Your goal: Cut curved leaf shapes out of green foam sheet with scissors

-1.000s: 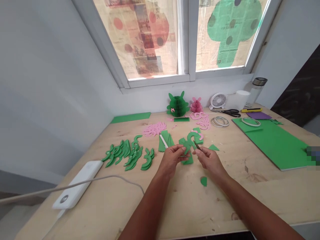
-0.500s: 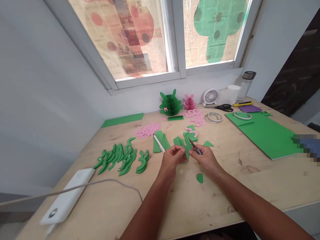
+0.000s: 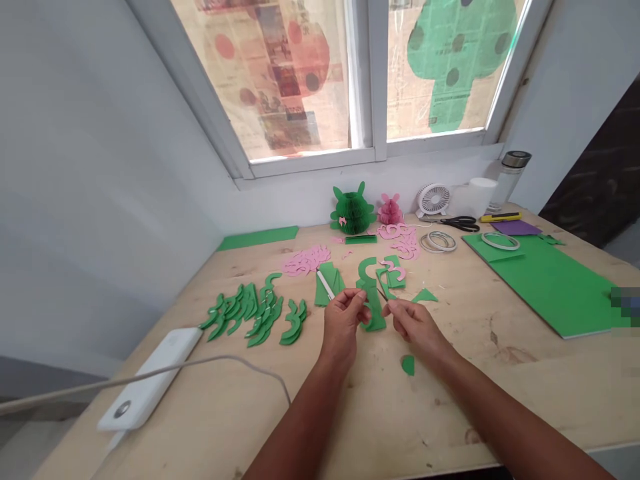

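The left hand [image 3: 343, 319] pinches the green paper cutout [image 3: 371, 293], now lifted upright above the table [image 3: 350, 413], while the right hand [image 3: 414, 325], its small tool [image 3: 383, 293] lowered, grips beside it.

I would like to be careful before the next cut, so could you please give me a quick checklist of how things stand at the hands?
1. Left hand pinches the green paper piece: ok.
2. Right hand holds a thin tool at the piece: ok; what tool it is: cannot tell.
3. Tool tip touching the paper: cannot tell.
4. Bare table under the hands, but for a small green scrap: ok.
5. Finished green cutouts lie apart, on the left: ok.
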Available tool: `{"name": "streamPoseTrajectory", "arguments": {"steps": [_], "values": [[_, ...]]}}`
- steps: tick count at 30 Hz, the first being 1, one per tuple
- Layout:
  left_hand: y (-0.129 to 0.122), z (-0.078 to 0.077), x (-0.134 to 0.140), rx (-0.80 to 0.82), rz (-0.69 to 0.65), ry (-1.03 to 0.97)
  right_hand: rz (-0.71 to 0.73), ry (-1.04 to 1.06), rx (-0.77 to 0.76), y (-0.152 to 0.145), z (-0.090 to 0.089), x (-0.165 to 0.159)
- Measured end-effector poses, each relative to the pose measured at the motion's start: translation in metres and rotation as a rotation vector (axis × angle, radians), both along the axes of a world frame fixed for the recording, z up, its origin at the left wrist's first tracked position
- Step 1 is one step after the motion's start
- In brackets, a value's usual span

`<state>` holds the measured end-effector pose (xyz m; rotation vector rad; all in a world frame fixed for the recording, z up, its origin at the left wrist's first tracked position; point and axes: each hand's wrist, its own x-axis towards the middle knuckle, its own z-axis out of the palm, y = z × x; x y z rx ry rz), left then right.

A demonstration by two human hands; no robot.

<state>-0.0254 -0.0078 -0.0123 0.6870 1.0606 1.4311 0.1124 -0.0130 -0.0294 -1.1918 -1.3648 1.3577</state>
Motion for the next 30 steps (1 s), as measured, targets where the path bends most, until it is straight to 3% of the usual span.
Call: {"name": "streamPoseTrajectory", "arguments": {"steps": [12,30], "values": [[-0.0011,0.0038,-0.0010,-0.045,-0.005,-0.111,0.051,-0.103,-0.011,-0.0028,0.0048,-0.0015],[-0.0017,0.0062,0.0010,-0.059,-0.013,-0.096,0.031,-0.003,-0.096,-0.0020,-0.0031,-0.0037]]}}
